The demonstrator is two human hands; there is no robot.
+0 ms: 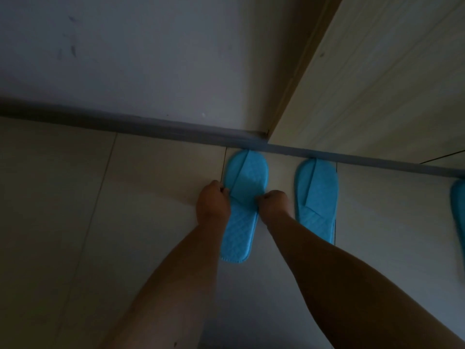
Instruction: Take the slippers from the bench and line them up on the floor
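A blue slipper (245, 177) lies flat on the tiled floor with its toe against the grey baseboard. My left hand (212, 201) pinches its left edge at the strap and my right hand (273, 204) pinches its right edge. A second blue slipper (316, 197) lies parallel just to the right, toe at the baseboard, untouched. A third blue slipper (458, 217) shows partly at the right frame edge, blurred. The bench is out of view.
The grey baseboard (125, 123) runs along a white wall. A light wooden cabinet side (364, 84) rises at the right, above the second slipper. Pale floor tiles (63, 210) spread to the left and toward me. The light is dim.
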